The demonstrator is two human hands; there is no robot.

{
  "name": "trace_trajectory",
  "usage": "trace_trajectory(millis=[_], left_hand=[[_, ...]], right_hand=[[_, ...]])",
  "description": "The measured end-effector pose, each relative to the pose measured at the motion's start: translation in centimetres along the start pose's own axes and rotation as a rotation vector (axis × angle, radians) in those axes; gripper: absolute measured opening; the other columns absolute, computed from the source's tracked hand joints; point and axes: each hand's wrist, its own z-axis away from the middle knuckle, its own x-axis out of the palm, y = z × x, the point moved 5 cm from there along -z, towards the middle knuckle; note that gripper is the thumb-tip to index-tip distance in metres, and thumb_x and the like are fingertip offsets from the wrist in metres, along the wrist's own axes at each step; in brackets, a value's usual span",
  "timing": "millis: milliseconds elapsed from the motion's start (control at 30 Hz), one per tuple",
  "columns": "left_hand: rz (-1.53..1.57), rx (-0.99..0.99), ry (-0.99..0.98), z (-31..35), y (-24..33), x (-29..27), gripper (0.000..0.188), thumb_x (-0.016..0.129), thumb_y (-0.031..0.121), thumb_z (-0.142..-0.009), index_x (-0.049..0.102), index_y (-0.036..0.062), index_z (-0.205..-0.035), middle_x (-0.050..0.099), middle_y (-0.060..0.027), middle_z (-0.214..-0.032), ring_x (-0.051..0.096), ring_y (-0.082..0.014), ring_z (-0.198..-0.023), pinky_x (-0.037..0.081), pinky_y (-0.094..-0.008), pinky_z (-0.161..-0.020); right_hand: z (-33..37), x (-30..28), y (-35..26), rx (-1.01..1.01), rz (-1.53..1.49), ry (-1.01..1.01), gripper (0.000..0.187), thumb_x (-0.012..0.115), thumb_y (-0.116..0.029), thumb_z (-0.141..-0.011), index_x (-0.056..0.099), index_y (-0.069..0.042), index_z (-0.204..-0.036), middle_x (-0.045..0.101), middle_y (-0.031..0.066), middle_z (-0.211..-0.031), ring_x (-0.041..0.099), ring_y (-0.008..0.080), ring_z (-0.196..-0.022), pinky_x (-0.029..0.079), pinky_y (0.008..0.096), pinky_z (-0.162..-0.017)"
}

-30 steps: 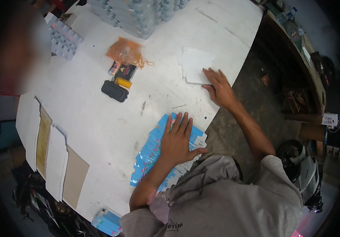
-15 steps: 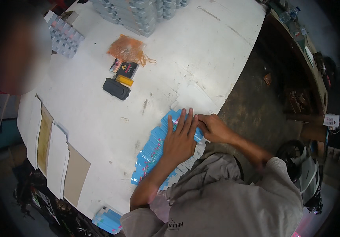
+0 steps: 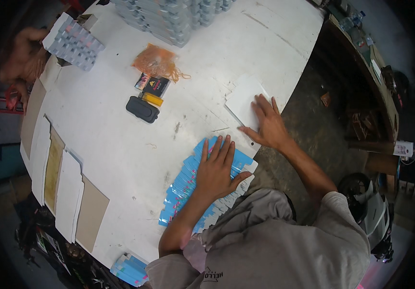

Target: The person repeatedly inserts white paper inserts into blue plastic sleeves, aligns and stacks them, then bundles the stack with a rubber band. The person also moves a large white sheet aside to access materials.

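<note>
My left hand (image 3: 217,168) lies flat with its fingers stretched over a fanned row of blue folded cartons (image 3: 181,192), which overlap along the table's near edge. Pale grey-white flaps (image 3: 223,204) stick out on the side toward my body. Farther up the table, my right hand (image 3: 266,120) rests with thumb and fingers spread on a flat white piece of card (image 3: 244,98). The palm covers its near right corner. Whether this is one sheet or several, I cannot tell.
On the white table (image 3: 207,58) lie an orange bag (image 3: 154,60), small boxes (image 3: 157,86), a yellow lighter (image 3: 152,99) and a black case (image 3: 142,109). Stacked grey cartons (image 3: 169,21) stand at the back. Cardboard sheets (image 3: 68,192) lie left. Another person's hand (image 3: 20,91) shows upper left.
My right hand has left the blue cartons and moved up onto the white card, which has shifted farther away. My left hand stays on the cartons, its thumb now spread out.
</note>
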Motion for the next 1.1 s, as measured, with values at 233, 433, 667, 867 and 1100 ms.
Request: trace_trajectory(millis=[233,433,667,867,1100], left_hand=[[0.023,0.012,0.080,-0.2,0.2,-0.4,0.089,0.057,0.066,-0.098,0.057,-0.0116,-0.141,0.052,-0.0287,-0.153,0.043,-0.0432,-0.148,0.020,-0.0630,-0.125],[0.043,-0.005,0.076,-0.2,0.2,-0.3,0.075,0.058,0.055,-0.102,0.058,-0.0091,-0.141,0.053,-0.0281,-0.152,0.045,-0.0434,-0.146,0.025,-0.0599,-0.124],[0.027,-0.007,0.082,0.0,0.1,-0.1,0.068,0.060,0.049,-0.102,0.057,-0.0045,-0.144,0.053,-0.0267,-0.153,0.047,-0.0429,-0.144,0.028,-0.0586,-0.122],[-0.055,0.016,0.048,0.0,0.4,-0.3,0.059,0.060,0.043,-0.102,0.059,0.0057,-0.147,0.056,-0.0240,-0.150,0.049,-0.0403,-0.142,0.031,-0.0577,-0.121],[-0.012,-0.025,0.005,-0.1,0.2,-0.1,0.056,0.057,0.027,-0.101,0.053,0.0040,-0.152,0.057,-0.0251,-0.149,0.050,-0.0396,-0.142,0.033,-0.0560,-0.120]], right_hand=[[1.3,2.1,0.2,-0.066,-0.237,0.172,0.030,0.071,0.003,-0.075,0.071,0.000,-0.105,0.071,0.0156,-0.104,0.067,0.0369,-0.100,0.055,0.0450,-0.089],[0.6,0.0,-2.2,-0.008,-0.211,0.147,0.027,0.072,0.001,-0.075,0.069,-0.002,-0.102,0.068,0.0144,-0.102,0.066,0.0353,-0.099,0.053,0.0456,-0.088],[0.1,0.1,-3.8,0.009,-0.177,0.050,0.038,0.075,-0.003,-0.080,0.066,-0.003,-0.117,0.069,0.0153,-0.098,0.067,0.0359,-0.096,0.053,0.0468,-0.089],[0.2,-0.6,-2.9,0.390,-0.760,-0.168,0.035,0.072,-0.012,-0.094,0.066,-0.004,-0.128,0.068,0.0166,-0.095,0.066,0.0363,-0.090,0.050,0.0439,-0.080],[0.1,-0.4,-4.5,-0.117,-0.105,0.062,0.047,0.073,-0.018,-0.094,0.062,0.002,-0.136,0.059,0.0186,-0.105,0.059,0.0349,-0.093,0.048,0.0433,-0.081]])
